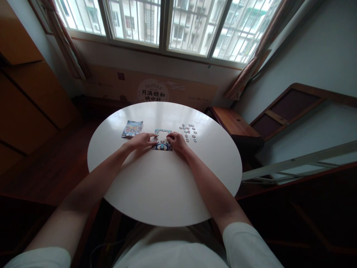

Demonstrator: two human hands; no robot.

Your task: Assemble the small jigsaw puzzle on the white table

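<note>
A partly assembled jigsaw puzzle (163, 138) lies on the round white table (164, 186), its border built and its middle still bare. My left hand (141, 141) rests on the puzzle's left edge, fingers curled and pressed against the pieces. On the right edge sits my right hand (176, 141), fingers pinched together on the puzzle's pieces. Whether either hand holds a loose piece is too small to tell.
Several loose puzzle pieces (189, 131) lie scattered to the right of the puzzle. A printed picture card (132, 128) lies to its left. A wooden chair (234, 126) stands beyond the table's right side, a wooden cabinet (25, 100) at the left, a barred window (167, 26) ahead.
</note>
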